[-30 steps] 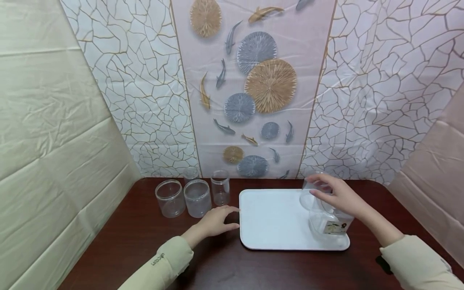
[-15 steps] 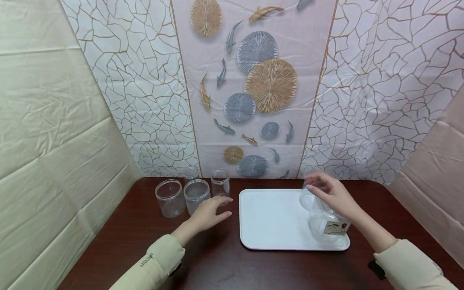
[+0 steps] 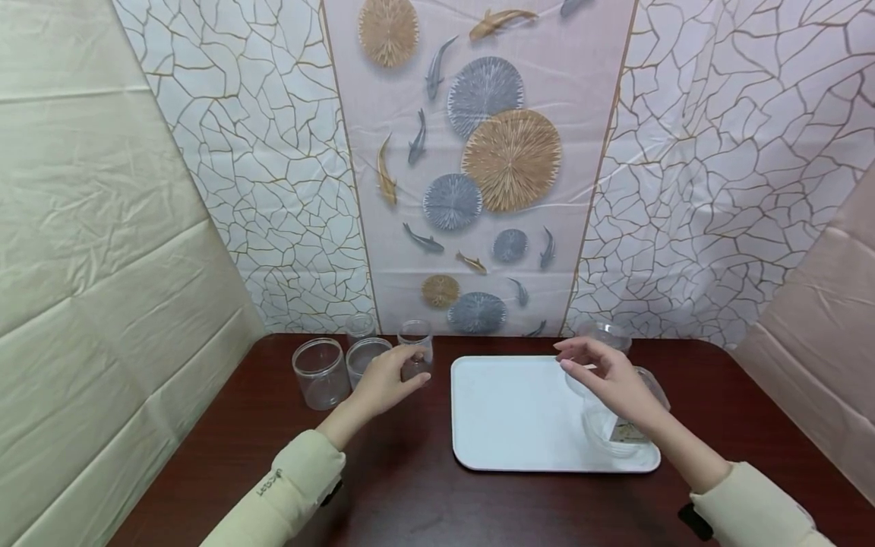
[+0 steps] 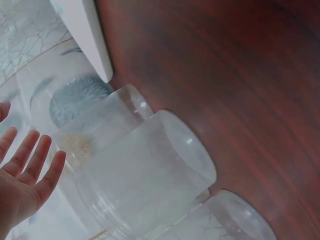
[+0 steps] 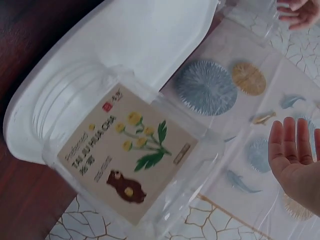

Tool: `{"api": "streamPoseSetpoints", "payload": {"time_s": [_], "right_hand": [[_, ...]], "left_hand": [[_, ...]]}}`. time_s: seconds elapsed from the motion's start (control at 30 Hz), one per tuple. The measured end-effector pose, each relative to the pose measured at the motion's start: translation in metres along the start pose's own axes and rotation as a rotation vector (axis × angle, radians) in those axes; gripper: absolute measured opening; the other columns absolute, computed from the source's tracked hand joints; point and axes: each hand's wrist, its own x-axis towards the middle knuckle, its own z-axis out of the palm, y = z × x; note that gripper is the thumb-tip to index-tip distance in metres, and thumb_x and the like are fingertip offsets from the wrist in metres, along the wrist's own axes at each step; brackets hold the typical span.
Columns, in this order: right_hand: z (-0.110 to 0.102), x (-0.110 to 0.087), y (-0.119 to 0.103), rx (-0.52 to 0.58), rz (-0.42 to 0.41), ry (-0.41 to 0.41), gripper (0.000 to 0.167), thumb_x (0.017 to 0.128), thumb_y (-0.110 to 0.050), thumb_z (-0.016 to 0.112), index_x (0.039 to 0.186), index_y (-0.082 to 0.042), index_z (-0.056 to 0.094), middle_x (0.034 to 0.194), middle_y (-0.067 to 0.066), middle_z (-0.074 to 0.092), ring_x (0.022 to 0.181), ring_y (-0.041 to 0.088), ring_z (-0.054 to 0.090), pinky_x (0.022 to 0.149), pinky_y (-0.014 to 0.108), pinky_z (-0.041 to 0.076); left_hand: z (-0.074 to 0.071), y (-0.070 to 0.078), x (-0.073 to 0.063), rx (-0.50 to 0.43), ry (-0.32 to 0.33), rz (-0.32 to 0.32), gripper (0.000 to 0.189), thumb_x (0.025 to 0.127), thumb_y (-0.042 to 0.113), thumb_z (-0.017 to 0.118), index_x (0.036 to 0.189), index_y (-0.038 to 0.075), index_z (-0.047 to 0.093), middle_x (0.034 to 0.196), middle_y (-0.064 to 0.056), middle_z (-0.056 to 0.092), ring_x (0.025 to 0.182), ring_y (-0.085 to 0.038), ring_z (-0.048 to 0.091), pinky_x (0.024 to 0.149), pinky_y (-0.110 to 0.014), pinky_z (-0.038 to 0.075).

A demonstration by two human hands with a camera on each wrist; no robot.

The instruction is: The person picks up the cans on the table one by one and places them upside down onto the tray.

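Note:
My left hand, fingers spread and relaxed, hovers by a slim clear jar and overlaps a cloudy clear jar in the head view. In the left wrist view its bare palm shows beside the cloudy jar. My right hand is over the right part of a white tray, fingers gently bent with nothing in them. Below it, a clear jar with a chrysanthemum-tea label stands on the tray. Behind the hand is another clear jar, partly hidden.
A wide clear jar stands left of the cloudy one, and a small clear jar is behind. All are on a dark reddish-brown table. A patterned cloth backdrop rises along the table's far edge.
My left hand has moved left and away from the tray's edge, up towards the slim jar. The right hand has shifted slightly left and down over the tray. The jars have stayed put.

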Motion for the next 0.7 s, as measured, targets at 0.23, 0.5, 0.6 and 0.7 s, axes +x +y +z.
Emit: {"api": "streamPoseSetpoints", "payload": {"time_s": [0.23, 0.5, 0.6, 0.7], "right_hand": [[0.010, -0.002, 0.003, 0.046, -0.042, -0.021, 0.023, 0.095, -0.008, 0.054, 0.117, -0.002, 0.058, 0.096, -0.006, 0.063, 0.091, -0.006, 0.057, 0.071, 0.021, 0.051], [0.024, -0.004, 0.003, 0.067, -0.055, -0.032, 0.022, 0.093, -0.006, 0.056, 0.115, -0.003, 0.059, 0.097, 0.003, 0.065, 0.089, -0.006, 0.058, 0.070, 0.022, 0.052], [0.029, -0.005, 0.002, 0.083, -0.069, -0.037, 0.022, 0.092, -0.004, 0.057, 0.114, -0.003, 0.059, 0.096, 0.006, 0.066, 0.089, -0.005, 0.059, 0.069, 0.022, 0.052], [0.033, -0.005, 0.001, 0.100, -0.078, -0.044, 0.022, 0.092, -0.004, 0.058, 0.113, -0.003, 0.060, 0.096, 0.009, 0.067, 0.088, -0.004, 0.060, 0.069, 0.023, 0.053]], "left_hand": [[-0.009, -0.002, 0.013, -0.029, 0.076, -0.012, 0.042, 0.082, 0.018, 0.073, 0.121, 0.007, 0.061, 0.107, -0.012, 0.067, 0.099, -0.026, 0.063, 0.082, -0.044, 0.050], [-0.017, -0.004, 0.030, 0.041, 0.114, -0.036, 0.046, 0.080, 0.019, 0.076, 0.122, 0.011, 0.061, 0.114, -0.011, 0.064, 0.108, -0.030, 0.058, 0.091, -0.046, 0.046], [-0.019, -0.004, 0.036, 0.059, 0.105, -0.041, 0.048, 0.079, 0.019, 0.076, 0.123, 0.010, 0.060, 0.115, -0.012, 0.063, 0.107, -0.032, 0.058, 0.091, -0.047, 0.046], [-0.020, -0.005, 0.043, 0.065, 0.083, -0.051, 0.050, 0.079, 0.020, 0.076, 0.124, 0.009, 0.059, 0.117, -0.013, 0.062, 0.109, -0.031, 0.057, 0.093, -0.047, 0.046]]}}
